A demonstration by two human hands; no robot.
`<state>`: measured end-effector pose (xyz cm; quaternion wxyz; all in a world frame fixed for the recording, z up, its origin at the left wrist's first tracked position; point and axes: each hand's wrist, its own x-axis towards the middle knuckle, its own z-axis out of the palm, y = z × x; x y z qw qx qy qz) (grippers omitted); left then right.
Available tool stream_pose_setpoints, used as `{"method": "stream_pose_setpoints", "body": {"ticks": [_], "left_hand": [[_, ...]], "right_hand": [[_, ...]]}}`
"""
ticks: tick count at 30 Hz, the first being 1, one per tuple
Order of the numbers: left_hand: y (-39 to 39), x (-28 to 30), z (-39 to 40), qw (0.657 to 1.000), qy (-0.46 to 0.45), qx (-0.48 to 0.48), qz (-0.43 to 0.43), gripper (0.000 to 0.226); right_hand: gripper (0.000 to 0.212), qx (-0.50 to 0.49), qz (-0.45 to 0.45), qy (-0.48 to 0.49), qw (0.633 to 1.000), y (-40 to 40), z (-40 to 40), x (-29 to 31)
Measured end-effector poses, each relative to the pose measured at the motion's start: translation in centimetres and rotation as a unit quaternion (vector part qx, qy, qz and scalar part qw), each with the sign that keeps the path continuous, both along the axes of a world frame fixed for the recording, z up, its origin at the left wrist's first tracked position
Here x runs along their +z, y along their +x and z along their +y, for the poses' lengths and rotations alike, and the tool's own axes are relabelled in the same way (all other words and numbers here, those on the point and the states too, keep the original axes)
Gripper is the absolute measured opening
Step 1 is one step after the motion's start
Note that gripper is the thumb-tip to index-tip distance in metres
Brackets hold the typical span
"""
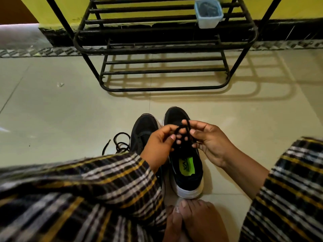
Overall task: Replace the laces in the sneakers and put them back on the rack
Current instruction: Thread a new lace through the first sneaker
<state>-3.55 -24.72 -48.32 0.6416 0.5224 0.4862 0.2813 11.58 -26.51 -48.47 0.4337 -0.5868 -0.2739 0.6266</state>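
Two black sneakers stand side by side on the floor tiles, toes pointing away from me. The right sneaker [185, 173] has a white sole and a green insole label. The left sneaker [143, 130] is partly hidden by my left arm. Above the right sneaker, my left hand [159, 145] and my right hand [209, 140] both pinch a black lace [182, 129] between their fingertips. The lace runs down toward the right sneaker's eyelets. Another black lace [120, 143] lies loose in a tangle on the floor left of the left sneaker.
A black metal shoe rack [164, 49] stands against the yellow wall ahead, its lower shelves bare. A small pale blue tub [208, 13] with dark contents sits on an upper shelf. My bare feet [194, 220] rest just behind the right sneaker's heel.
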Motion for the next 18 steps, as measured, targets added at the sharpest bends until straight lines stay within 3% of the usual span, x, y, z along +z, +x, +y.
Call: {"method": "stream_pose_setpoints", "body": {"ticks": [6, 11, 18], "left_hand": [[-0.4, -0.3, 0.0, 0.998, 0.047, -0.036, 0.001, 0.024], [-0.6, -0.6, 0.4, 0.998, 0.037, -0.032, 0.033, 0.031], [-0.3, -0.4, 0.6, 0.999, 0.021, -0.024, 0.027, 0.022]], "right_hand": [[0.027, -0.028, -0.043, -0.003, 0.999, -0.4, 0.0, -0.2], [0.023, -0.030, -0.068, -0.010, 0.997, -0.6, 0.0, 0.2], [0.012, -0.051, -0.136, 0.050, 0.988, -1.9, -0.8, 0.6]]}}
